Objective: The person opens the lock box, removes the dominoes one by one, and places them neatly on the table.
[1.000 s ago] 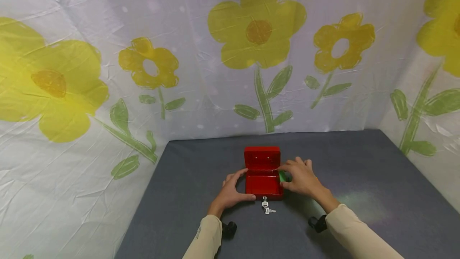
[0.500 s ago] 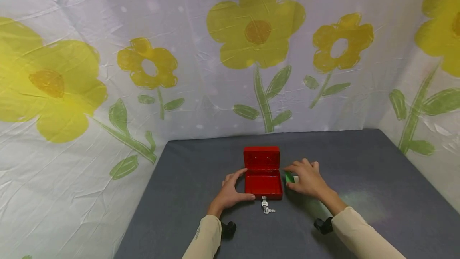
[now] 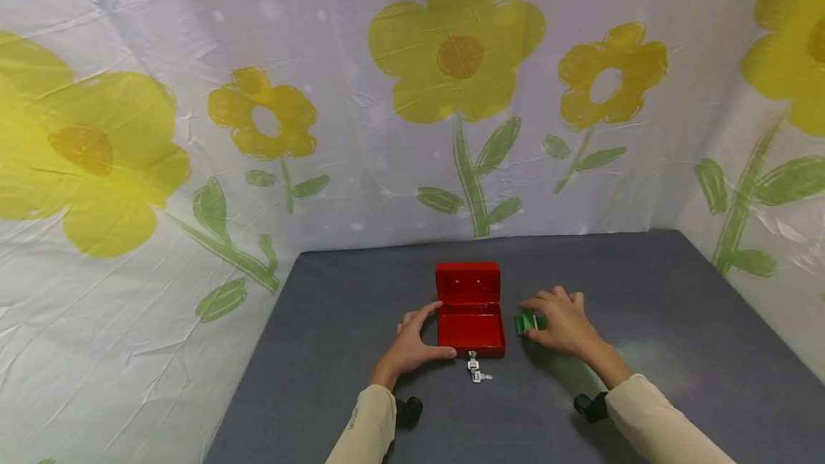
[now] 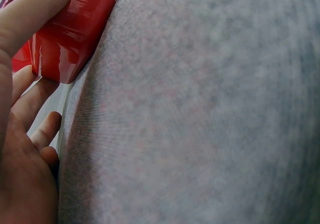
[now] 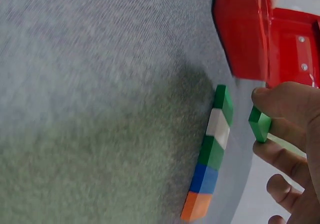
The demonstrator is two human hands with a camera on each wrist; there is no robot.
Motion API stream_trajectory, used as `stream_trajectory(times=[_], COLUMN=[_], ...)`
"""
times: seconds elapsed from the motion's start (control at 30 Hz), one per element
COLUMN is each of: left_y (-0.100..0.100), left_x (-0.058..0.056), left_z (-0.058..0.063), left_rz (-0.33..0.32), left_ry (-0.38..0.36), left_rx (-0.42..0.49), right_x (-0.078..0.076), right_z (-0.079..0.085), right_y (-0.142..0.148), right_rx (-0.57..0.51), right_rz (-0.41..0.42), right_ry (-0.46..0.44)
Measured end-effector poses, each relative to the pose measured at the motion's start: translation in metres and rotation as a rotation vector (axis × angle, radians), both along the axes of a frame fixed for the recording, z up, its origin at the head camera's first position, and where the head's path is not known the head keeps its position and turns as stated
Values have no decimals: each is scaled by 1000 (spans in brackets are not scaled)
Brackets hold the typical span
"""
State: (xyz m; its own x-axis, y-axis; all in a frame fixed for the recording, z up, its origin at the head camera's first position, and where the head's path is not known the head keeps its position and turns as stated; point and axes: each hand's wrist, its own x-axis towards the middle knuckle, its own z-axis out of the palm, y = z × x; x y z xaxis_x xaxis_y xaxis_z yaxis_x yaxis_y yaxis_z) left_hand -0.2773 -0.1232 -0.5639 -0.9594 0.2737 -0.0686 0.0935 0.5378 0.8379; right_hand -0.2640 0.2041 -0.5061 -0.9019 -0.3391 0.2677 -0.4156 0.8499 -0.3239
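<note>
A red metal cash box (image 3: 472, 331) stands on the table with its lid (image 3: 468, 282) raised. My left hand (image 3: 412, 346) holds its left side, thumb at the front corner and forefinger at the back. In the right wrist view, my right hand (image 5: 295, 134) pinches a small green block (image 5: 259, 125) between thumb and fingers. That hand (image 3: 562, 322) is to the right of the box, apart from it. Close below the pinched block lies a row of several blocks, with a green one (image 5: 224, 103), a white one (image 5: 218, 125), a blue one (image 5: 204, 178) and an orange one (image 5: 195, 205).
Two keys (image 3: 477, 374) hang from the lock at the box's front, on the table top. The dark grey table (image 3: 361, 292) ends at a flower-printed cloth (image 3: 387, 185) behind and at the sides.
My right hand has moved right, from the box's right edge to over the block row, with the green block in its fingers. My left hand stays on the box.
</note>
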Motion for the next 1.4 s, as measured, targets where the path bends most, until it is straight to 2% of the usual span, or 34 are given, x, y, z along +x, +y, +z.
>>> stream_trajectory(times=[1.0, 1.4], left_y=[0, 0], left_x=[-1, -1], left_z=[1, -2], left_rz=[-6, 3], left_ry=[-4, -7], left_rx=[2, 11], right_x=[9, 13], right_z=[-3, -7], right_y=[38, 51], right_rx=[20, 34], right_rz=[-47, -82], right_ry=[34, 11])
